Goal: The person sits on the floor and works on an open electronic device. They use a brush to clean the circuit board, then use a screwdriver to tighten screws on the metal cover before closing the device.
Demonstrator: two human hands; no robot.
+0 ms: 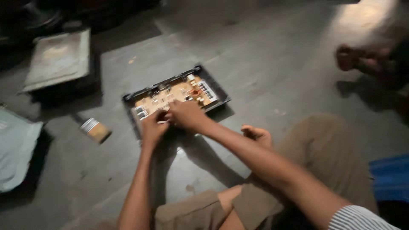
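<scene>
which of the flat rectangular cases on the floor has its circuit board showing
The black tray-like case under both hands, showing a tan circuit board. The grey closed case at upper left shows only its lid.

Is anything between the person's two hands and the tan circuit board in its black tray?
Nothing visible: the left hand and right hand already rest on the near edge of the tan circuit board in its black tray.

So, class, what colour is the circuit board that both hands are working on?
Tan-orange, seen in the head view: the circuit board sits in a black tray.
</scene>
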